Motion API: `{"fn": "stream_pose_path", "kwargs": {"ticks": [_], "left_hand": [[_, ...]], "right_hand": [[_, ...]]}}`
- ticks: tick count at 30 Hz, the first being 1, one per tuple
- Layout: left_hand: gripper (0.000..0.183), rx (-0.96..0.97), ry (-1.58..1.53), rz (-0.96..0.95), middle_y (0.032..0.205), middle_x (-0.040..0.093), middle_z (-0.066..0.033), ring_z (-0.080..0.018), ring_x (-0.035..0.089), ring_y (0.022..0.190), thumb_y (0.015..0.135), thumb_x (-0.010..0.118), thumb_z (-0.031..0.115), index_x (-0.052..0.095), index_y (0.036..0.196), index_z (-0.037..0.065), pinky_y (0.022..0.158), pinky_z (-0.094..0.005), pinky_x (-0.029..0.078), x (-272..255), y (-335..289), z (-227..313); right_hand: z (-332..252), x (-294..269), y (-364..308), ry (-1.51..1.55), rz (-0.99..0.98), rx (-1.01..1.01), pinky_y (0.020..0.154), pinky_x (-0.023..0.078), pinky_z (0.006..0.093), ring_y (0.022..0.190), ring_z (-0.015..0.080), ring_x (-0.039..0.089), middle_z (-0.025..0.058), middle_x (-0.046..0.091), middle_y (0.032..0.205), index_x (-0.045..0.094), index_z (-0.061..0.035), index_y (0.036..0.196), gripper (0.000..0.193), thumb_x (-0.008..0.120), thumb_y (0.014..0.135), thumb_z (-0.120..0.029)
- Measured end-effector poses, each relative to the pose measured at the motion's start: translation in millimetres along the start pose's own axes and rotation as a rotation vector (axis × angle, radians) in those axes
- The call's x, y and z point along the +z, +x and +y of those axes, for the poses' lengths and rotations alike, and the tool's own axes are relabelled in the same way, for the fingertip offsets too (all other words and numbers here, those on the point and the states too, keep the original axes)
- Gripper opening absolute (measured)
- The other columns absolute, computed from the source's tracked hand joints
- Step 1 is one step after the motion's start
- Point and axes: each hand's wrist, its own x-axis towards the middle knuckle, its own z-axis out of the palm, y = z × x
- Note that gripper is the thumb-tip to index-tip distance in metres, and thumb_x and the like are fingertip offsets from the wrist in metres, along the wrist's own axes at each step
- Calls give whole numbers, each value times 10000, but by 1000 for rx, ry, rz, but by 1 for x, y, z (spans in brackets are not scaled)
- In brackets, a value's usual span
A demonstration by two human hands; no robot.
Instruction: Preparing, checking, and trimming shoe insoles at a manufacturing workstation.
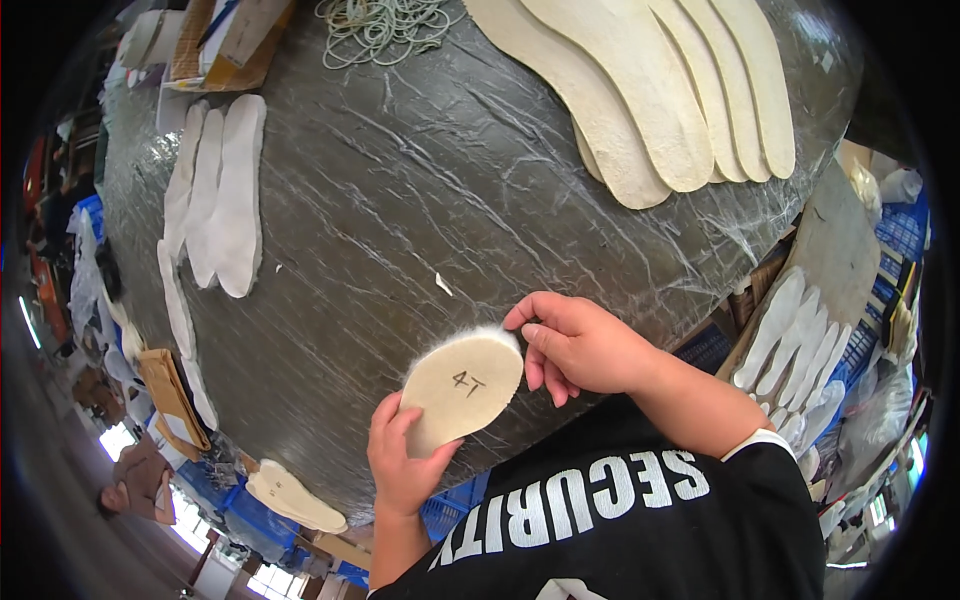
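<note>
An insole (463,385) with a cream face, white fluffy edge and dark handwritten marks is held over the near side of the table. My left hand (405,455) is closed on its lower left end, the thumb lying across the face. At the upper right edge, my right hand (570,345) has its thumb and index finger pinched close together against the white fluff. Its other fingers curl downward beside the insole. Whether any loose fluff is between the fingertips is too small to tell.
Large cream insoles (650,110) overlap at the far right of the plastic-covered table (350,230). White insoles (235,195) lie at left, near a cardboard box (225,60) and tangled cord (385,30). More white insoles (790,340) rest on a board at right. A person (140,480) is at lower left.
</note>
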Motion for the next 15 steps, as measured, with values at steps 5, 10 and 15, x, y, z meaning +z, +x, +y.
{"fn": "stream_pose_path", "kwargs": {"ticks": [5, 10, 15], "left_hand": [[652, 37, -38, 3, 1196, 563, -182, -347, 589, 1039, 508, 903, 156, 560, 1055, 60, 872, -412, 492, -1, -5, -7], [654, 71, -23, 13, 1205, 551, -166, -336, 584, 1047, 515, 902, 157, 560, 1067, 83, 873, -405, 494, 0, -8, -10], [645, 91, -9, 28, 1205, 548, -154, -332, 584, 1046, 525, 903, 155, 561, 1068, 93, 869, -406, 496, 2, -10, -9]], "right_hand": [[-9, -3, 0, -71, -22, 19, 455, 455, 275, 475, 124, 568, 64, 621, 671, 531, 28, 1095, 232, 417, 968, -129], [-10, -3, 3, -191, -101, -1, 465, 462, 300, 465, 126, 560, 54, 611, 628, 572, 15, 916, 195, 461, 953, -142], [-12, -3, 2, -226, -107, -13, 464, 468, 298, 469, 134, 565, 65, 613, 630, 556, 14, 855, 172, 482, 932, -122]]}}
